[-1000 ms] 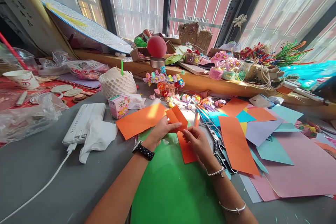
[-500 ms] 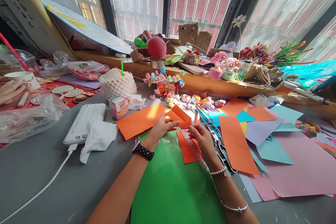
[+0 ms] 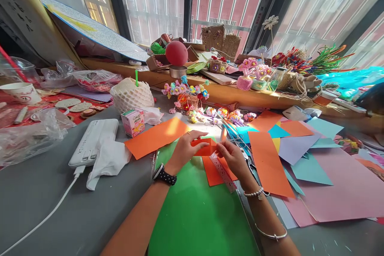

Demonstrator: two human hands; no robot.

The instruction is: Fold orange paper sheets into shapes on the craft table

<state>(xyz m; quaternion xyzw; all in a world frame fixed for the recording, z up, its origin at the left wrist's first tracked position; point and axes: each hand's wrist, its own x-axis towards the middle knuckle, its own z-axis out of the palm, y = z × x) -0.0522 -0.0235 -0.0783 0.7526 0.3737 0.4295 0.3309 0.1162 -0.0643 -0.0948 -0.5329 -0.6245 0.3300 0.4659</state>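
Between my hands is a folded piece of orange paper (image 3: 205,149), held above the far end of a green mat (image 3: 198,212). My left hand (image 3: 187,150) grips its left side, thumb in front and fingers along the top. At the right end, my right hand (image 3: 230,153) pinches the paper's edge between thumb and fingertips. Under my right hand lie an orange paper piece (image 3: 211,174) and a pink patterned ruler-like strip (image 3: 224,174). A larger orange sheet (image 3: 159,138) rests beyond my left hand. Scissors (image 3: 250,164) lie partly hidden beside my right wrist.
Coloured paper sheets (image 3: 345,184) spread over the right side. A white power bank (image 3: 94,142) with a cable, a tissue (image 3: 109,162) and a small pink box (image 3: 133,123) stand left. Craft flowers (image 3: 186,92) line the back, below a crowded sill with a red balloon-like ball (image 3: 177,53).
The orange paper has turned and now shows a narrower, folded front. My left hand has shifted over its top. The other person's hand at the far left has mostly left view.
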